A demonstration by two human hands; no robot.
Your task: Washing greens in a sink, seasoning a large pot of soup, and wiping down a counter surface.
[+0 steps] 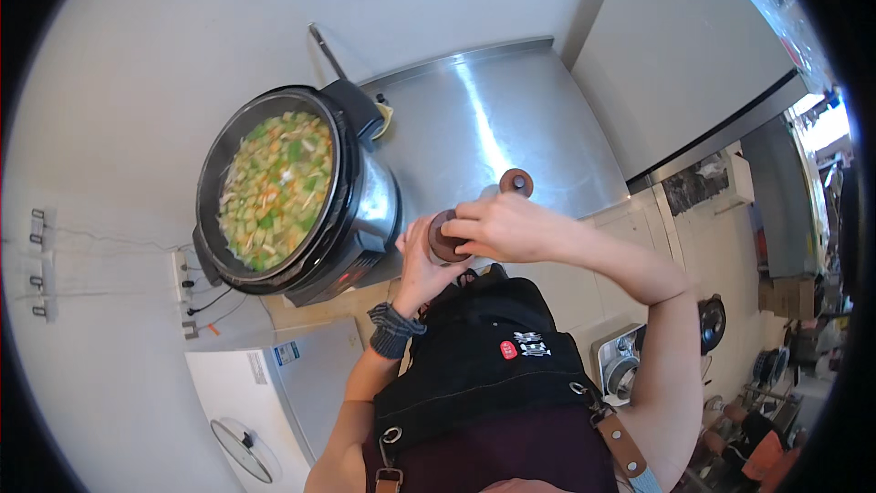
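My left hand point(426, 272) is wrapped around a small round container, its wall mostly hidden by my fingers. The fingers of my right hand point(506, 224) curl over the container's brown round top point(442, 236). Just beyond my right hand, a second container with a brown top and metal knob point(518, 181), perhaps a grinder, stands near the counter's front edge. Left of my hands sits a large electric pressure cooker point(375, 202), lidless. Its pot holds diced green and orange vegetables in liquid point(277, 192), with a small white patch on the surface.
The cooker stands on a stainless steel counter point(445, 130). A long handle point(328, 51) rises behind it, near a yellowish vessel point(385, 120). A grey cabinet or refrigerator point(671, 48) borders the right. Lower left, a glass lid point(241, 450) lies on a white appliance point(274, 383). Cords run from a power strip point(183, 281).
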